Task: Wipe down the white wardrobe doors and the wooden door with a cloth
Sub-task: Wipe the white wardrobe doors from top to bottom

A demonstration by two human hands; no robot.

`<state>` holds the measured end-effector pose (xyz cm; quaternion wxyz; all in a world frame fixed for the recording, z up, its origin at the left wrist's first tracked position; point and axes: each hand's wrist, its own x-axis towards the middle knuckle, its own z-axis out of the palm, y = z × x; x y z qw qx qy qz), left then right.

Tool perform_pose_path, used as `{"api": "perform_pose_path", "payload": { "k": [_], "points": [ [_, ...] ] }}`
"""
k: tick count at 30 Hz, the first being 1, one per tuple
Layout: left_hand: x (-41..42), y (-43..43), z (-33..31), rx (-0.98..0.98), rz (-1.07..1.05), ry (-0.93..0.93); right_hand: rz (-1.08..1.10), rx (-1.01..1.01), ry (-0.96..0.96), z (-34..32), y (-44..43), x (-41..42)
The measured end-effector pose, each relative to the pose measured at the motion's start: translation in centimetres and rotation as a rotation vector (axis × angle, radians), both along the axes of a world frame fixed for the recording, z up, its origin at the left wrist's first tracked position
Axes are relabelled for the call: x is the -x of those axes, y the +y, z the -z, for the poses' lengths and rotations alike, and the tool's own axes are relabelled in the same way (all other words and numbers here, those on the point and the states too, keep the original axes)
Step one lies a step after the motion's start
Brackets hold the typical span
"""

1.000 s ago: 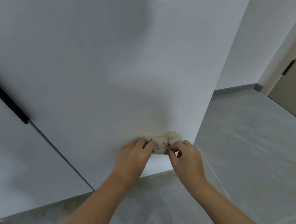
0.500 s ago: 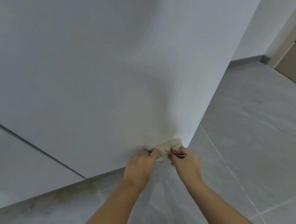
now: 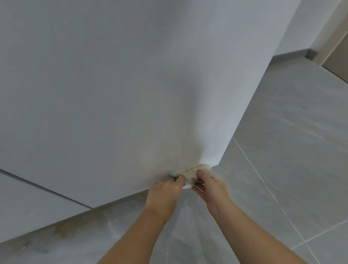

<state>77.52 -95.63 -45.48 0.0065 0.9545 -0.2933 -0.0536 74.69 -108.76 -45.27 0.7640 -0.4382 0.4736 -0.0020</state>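
The cream, fluffy cloth (image 3: 194,172), with a sliver of teal at its left end, is bunched flat against the very bottom of the white wardrobe door (image 3: 126,94). It sits close to the door's lower right corner, where the panel meets the grey marble-look floor tiles (image 3: 292,145). I have both hands on it: my left hand (image 3: 164,190) curls its fingers over the left end, and my right hand (image 3: 210,185) pinches the right part, thumb on the face and fingers tucked underneath. I judge this the low end of a stroke on this panel. The risk from here is the cloth riding off the bottom edge onto the tiles and picking up grit, which could then scratch or smear the white finish. To the left, past a dark seam (image 3: 40,186), sits the neighbouring white panel (image 3: 14,202). Far right, the brown wooden door (image 3: 344,64) stands well apart.
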Motion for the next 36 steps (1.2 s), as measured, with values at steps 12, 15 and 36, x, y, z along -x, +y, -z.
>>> {"api": "perform_pose_path", "payload": {
  "k": [12,15,36],
  "points": [
    [0.0,-3.9,-0.9,-0.191,0.014,0.076,0.111,-0.028,0.064,1.1,-3.1,-1.2],
    [-0.3,-4.8,-1.1,-0.163,0.046,0.064,0.138,-0.016,0.068,1.2,-3.9,-1.5],
    [-0.4,-4.6,-13.9,0.128,0.079,-0.290,0.086,0.075,-0.225,-14.5,-6.4,-0.1]
  ]
}}
